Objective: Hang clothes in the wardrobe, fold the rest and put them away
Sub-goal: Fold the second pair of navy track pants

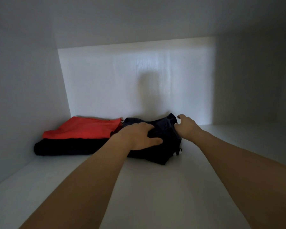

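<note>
Shelf (139, 187): white wardrobe board that I am looking along, with white side walls and a paler back panel behind the clothes.
Black folded garment (64, 147): lowest item at the far left, lying flat on the shelf close to the left wall.
Red folded garment (82, 128): stacked on top of the black one, its right edge touching the navy pile beside it.
Left hand (139, 136): I see it palm down on the navy garment, thumb stretched along the front and the fingers (145, 125) spread over the top; they bend slightly into the cloth, pressing rather than gripping.
Navy folded garment (163, 142): the piece being put away; it sits on the shelf just right of the red-and-black stack, near the back panel, somewhat bunched up at its rear right corner.
Small white tag (180, 151): pokes out at the garment's right front edge.
Right hand (186, 126): at the raised right rear corner of the navy garment, fingers curled; its thumb side touches the cloth, but I cannot tell if it actually pinches the fabric.
</note>
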`<action>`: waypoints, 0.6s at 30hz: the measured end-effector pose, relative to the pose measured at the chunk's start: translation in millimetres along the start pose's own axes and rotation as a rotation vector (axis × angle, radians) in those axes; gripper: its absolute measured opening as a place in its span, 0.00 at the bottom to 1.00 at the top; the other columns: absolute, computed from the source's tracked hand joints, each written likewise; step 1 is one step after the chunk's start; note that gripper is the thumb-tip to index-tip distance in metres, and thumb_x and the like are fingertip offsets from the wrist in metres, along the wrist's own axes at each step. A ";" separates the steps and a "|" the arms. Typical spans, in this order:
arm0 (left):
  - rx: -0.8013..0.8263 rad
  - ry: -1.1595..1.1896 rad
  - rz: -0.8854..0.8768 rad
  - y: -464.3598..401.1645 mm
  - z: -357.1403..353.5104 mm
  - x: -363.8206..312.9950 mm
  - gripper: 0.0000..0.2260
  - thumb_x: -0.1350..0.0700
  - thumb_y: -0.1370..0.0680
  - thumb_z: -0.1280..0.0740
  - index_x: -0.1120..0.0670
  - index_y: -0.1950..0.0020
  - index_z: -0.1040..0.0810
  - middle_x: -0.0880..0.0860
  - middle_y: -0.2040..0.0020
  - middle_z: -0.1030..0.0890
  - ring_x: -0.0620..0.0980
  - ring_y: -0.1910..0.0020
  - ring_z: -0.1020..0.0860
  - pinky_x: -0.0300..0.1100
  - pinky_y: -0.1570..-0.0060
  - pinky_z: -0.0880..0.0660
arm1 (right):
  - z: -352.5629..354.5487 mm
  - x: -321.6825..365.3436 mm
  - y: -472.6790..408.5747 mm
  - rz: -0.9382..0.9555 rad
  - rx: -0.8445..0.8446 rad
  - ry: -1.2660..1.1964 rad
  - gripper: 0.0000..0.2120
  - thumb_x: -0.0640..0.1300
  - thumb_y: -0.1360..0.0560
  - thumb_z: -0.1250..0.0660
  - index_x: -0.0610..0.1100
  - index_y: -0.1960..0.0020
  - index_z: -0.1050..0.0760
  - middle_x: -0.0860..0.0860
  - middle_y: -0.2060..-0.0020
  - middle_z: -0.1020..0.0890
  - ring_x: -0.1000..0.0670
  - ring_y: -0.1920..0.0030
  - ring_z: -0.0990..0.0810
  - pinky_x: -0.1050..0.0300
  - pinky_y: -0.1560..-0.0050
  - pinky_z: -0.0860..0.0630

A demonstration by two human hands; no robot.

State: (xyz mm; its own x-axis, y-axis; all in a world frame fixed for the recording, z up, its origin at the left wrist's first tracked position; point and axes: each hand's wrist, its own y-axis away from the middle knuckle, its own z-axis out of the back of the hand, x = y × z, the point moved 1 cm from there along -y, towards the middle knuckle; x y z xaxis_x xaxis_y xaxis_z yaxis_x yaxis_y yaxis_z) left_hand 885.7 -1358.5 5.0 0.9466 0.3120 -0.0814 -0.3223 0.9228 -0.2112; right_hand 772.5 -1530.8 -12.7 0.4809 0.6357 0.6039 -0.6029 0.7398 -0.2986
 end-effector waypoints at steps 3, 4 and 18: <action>-0.128 -0.028 0.051 21.1 8.5 7.1 0.23 0.38 0.22 0.42 0.51 0.34 0.28 0.53 0.36 0.26 0.54 0.37 0.27 0.50 0.38 0.30 | 14.5 14.5 31.2 0.051 -0.058 0.036 0.21 0.44 0.21 0.43 0.39 0.30 0.36 0.41 0.39 0.27 0.42 0.43 0.25 0.50 0.43 0.26; -0.155 -0.048 0.073 32.0 9.7 8.1 0.22 0.40 0.21 0.42 0.52 0.33 0.29 0.53 0.35 0.26 0.54 0.37 0.28 0.49 0.37 0.31 | 18.5 20.0 45.3 0.069 -0.076 0.052 0.20 0.44 0.21 0.43 0.39 0.31 0.36 0.41 0.37 0.28 0.42 0.42 0.26 0.49 0.41 0.27; -0.293 -0.268 0.096 193.0 19.1 44.6 0.25 0.46 0.19 0.45 0.54 0.24 0.42 0.54 0.25 0.38 0.54 0.27 0.40 0.52 0.26 0.49 | -22.0 100.4 212.5 0.206 0.012 0.025 0.27 0.42 0.22 0.39 0.43 0.25 0.42 0.45 0.27 0.37 0.46 0.29 0.36 0.55 0.31 0.37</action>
State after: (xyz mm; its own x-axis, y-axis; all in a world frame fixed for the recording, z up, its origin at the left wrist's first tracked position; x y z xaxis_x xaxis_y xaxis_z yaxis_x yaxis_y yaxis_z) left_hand 865.9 -1162.2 -20.8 0.8685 0.4773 0.1340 -0.3617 0.7949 -0.4871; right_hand 706.7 -1305.0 -31.8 0.3628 0.7785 0.5122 -0.6975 0.5913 -0.4048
